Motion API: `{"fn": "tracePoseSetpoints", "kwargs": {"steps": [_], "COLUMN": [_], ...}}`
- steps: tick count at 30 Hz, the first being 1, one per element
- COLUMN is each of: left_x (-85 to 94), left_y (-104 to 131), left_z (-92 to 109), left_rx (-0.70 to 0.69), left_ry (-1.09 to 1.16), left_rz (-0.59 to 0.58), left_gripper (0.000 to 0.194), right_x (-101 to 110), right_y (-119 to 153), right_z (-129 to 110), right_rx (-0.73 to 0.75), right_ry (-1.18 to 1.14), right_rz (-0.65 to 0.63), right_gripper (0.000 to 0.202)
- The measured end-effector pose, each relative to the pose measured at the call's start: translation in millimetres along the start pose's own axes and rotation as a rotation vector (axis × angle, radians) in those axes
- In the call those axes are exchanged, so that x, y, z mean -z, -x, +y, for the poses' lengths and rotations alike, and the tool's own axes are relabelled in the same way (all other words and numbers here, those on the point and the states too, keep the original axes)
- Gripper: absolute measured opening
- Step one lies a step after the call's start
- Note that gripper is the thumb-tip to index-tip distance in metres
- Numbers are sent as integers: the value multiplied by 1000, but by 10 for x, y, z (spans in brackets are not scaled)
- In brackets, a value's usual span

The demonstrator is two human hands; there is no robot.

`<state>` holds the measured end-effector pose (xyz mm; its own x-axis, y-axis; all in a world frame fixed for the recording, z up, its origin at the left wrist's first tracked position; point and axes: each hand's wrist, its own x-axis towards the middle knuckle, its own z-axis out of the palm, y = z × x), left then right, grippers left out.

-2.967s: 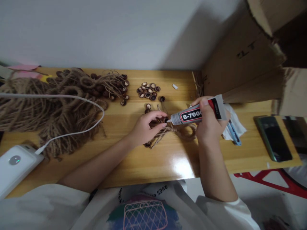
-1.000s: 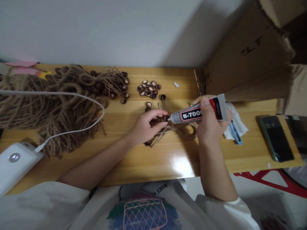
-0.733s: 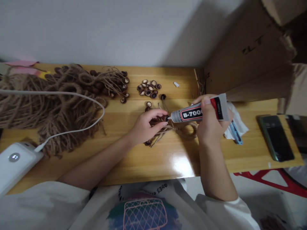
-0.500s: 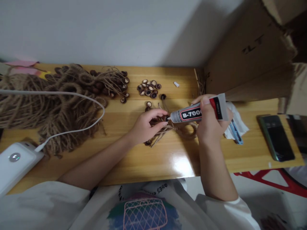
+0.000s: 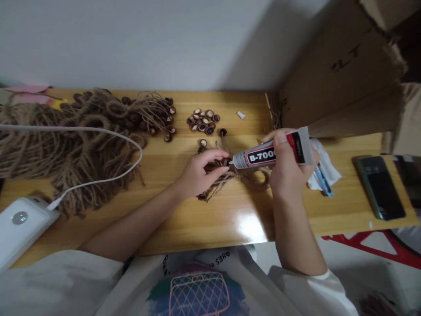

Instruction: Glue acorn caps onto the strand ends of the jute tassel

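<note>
Gripping the tube [image 5: 258, 156] marked B-7000, the right hand [image 5: 291, 166] tilts it so that its nozzle points left and slightly down. The left hand [image 5: 199, 174] pinches a small brown shell [image 5: 227, 163] between thumb and fingers, right at the nozzle's tip; whether the tip touches it is too small to tell. Both are above the middle of the table [image 5: 204, 228], over a rope [image 5: 262, 181] whose loop lies below the tube. Beyond the hands sit a cluster of shells [image 5: 204, 120] and, to its right, a white cap [image 5: 240, 115]. A heap of cords [image 5: 82, 153] covers the table's left side. Near the right hand, a blue cutter [image 5: 324, 183] lies on a tissue [image 5: 331, 172].
</note>
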<state>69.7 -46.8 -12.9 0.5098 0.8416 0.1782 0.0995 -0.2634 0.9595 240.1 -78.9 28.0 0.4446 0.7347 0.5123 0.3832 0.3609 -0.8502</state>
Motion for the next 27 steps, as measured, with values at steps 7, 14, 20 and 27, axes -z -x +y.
{"fn": "tracePoseSetpoints", "kwargs": {"steps": [7, 14, 20, 27], "left_x": [-1, -1, -6, -11], "left_y": [-3, 1, 4, 5], "left_z": [-16, -29, -41, -27], "left_rx": [-17, -21, -16, 7], "left_ry": [-11, -15, -4, -5], "left_rz": [2, 5, 3, 4], "left_gripper": [25, 26, 26, 26], "right_x": [7, 15, 8, 16], "right_y": [15, 3, 19, 2], "right_z": [-5, 33, 14, 8], "right_rx": [-2, 21, -5, 16], "right_ry": [41, 13, 43, 43], "right_rz": [-28, -17, -26, -15], "right_gripper": [20, 19, 20, 20]}}
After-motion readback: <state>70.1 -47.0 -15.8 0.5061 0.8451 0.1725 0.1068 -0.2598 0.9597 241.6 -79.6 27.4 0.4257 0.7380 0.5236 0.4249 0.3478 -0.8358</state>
